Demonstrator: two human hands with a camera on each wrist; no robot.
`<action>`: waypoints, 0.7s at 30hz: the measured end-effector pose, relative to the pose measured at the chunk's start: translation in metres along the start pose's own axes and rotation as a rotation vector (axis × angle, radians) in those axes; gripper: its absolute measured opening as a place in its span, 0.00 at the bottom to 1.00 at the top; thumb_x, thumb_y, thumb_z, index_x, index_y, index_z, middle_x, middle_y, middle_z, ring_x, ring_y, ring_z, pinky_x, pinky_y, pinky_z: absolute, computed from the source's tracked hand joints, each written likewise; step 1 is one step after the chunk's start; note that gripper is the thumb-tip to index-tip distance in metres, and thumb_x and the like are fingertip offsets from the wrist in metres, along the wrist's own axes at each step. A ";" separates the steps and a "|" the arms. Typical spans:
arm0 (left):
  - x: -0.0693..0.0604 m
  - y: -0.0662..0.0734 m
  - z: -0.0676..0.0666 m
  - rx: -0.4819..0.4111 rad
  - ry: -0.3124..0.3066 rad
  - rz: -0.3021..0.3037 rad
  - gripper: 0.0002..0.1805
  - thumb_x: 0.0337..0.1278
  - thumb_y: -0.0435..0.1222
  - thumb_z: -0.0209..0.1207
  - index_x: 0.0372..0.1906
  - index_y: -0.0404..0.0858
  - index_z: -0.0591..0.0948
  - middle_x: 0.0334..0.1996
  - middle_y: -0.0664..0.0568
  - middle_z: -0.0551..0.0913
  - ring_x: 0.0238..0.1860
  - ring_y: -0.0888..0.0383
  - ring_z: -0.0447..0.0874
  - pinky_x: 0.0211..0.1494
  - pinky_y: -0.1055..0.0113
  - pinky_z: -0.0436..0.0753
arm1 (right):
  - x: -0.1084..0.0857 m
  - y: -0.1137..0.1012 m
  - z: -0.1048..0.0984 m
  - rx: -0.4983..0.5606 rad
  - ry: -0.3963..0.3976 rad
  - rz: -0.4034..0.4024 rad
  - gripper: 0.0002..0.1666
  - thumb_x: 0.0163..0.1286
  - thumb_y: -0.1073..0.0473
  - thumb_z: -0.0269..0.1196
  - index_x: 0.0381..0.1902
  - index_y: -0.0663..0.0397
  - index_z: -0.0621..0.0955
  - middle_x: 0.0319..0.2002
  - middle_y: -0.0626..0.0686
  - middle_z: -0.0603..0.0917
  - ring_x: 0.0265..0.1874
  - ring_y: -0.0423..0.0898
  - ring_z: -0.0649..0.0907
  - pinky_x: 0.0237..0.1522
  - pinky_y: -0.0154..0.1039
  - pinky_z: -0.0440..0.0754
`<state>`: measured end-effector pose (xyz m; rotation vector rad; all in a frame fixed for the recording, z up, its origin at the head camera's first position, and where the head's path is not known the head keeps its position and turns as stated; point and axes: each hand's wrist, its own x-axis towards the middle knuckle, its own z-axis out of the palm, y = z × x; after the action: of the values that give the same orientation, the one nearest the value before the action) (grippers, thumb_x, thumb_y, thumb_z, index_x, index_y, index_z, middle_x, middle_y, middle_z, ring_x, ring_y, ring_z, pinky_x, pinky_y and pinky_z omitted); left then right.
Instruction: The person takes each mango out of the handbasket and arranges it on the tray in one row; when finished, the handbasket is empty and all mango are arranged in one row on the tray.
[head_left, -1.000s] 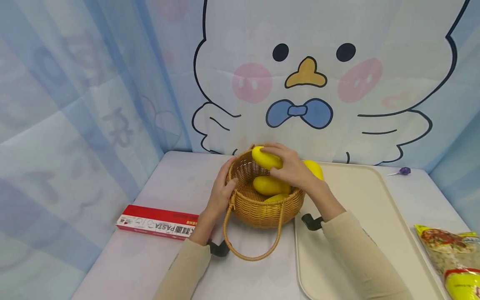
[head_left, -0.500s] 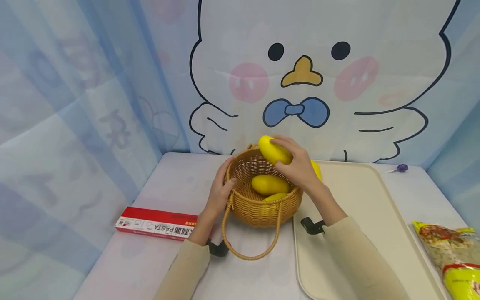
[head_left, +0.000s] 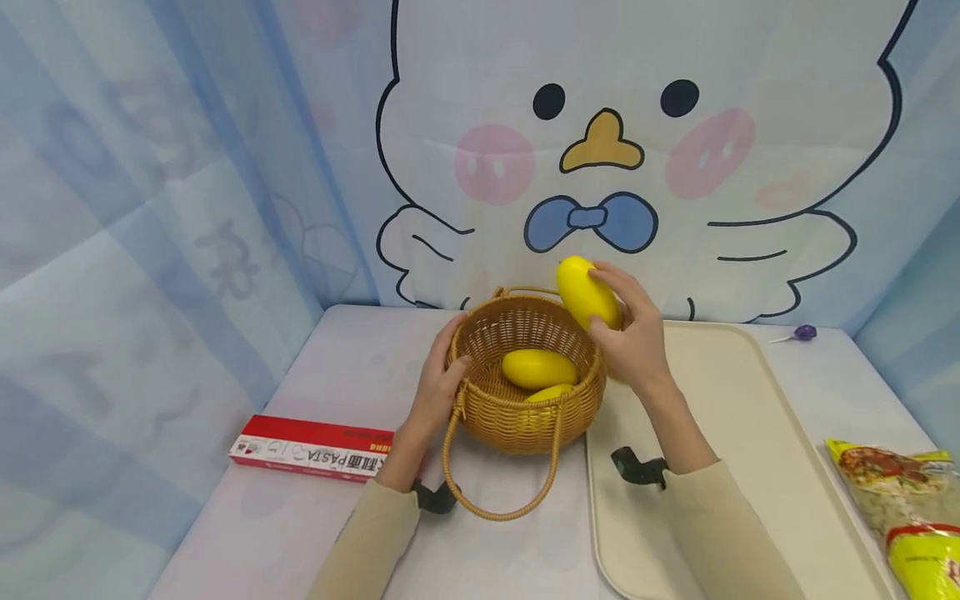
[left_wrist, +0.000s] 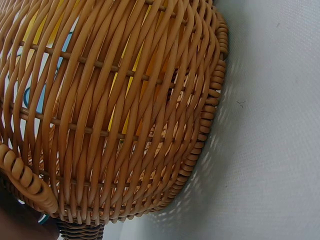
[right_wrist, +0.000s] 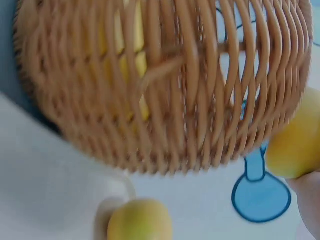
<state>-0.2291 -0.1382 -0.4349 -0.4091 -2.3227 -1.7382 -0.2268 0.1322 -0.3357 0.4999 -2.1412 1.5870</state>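
Observation:
My left hand [head_left: 433, 390] grips the left rim of a round wicker basket [head_left: 517, 429], thumb over the edge. One yellow mango [head_left: 538, 368] lies inside it, and part of a second mango [head_left: 551, 392] shows behind the front wall. Above the basket's right rim, my right hand [head_left: 636, 342] holds another mango [head_left: 588, 292] between thumb and fingers, tilted. Another mango [right_wrist: 140, 222] appears below the basket in the right wrist view; in the head view my right hand hides it. Woven wicker [left_wrist: 120, 110] fills most of the left wrist view.
A beige tray [head_left: 720, 400] lies right of the basket. A red pasta box [head_left: 315, 446] sits at left, a purple lollipop [head_left: 804, 332] at back right, and a yellow food packet [head_left: 900, 500] at front right. The basket's handle [head_left: 502, 515] hangs toward the front.
My right hand has lifted the mango from over the basket's middle up and right, to its right rim. My left hand stays on the rim. The mango behind my right hand is now hidden.

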 end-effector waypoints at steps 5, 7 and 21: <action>-0.001 -0.001 -0.001 0.009 0.014 0.014 0.35 0.66 0.38 0.47 0.77 0.58 0.58 0.77 0.60 0.58 0.76 0.55 0.58 0.77 0.48 0.61 | -0.005 0.011 -0.012 -0.011 0.033 0.032 0.33 0.58 0.75 0.58 0.64 0.59 0.77 0.70 0.54 0.72 0.66 0.40 0.71 0.59 0.28 0.74; -0.001 -0.001 -0.001 0.007 0.015 0.021 0.35 0.66 0.38 0.47 0.77 0.58 0.58 0.77 0.60 0.58 0.76 0.55 0.58 0.77 0.47 0.61 | -0.006 0.016 -0.016 -0.031 0.040 0.056 0.33 0.58 0.75 0.58 0.64 0.58 0.77 0.70 0.53 0.72 0.67 0.42 0.71 0.64 0.33 0.74; 0.001 0.000 0.001 -0.003 0.016 0.007 0.34 0.65 0.39 0.46 0.76 0.60 0.59 0.76 0.63 0.59 0.76 0.57 0.59 0.77 0.49 0.62 | -0.014 0.078 -0.047 -0.102 0.116 0.225 0.35 0.61 0.70 0.60 0.67 0.45 0.76 0.71 0.45 0.71 0.70 0.43 0.68 0.72 0.52 0.69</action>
<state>-0.2298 -0.1377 -0.4353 -0.4020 -2.3051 -1.7355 -0.2500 0.1996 -0.3942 0.1335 -2.2381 1.5696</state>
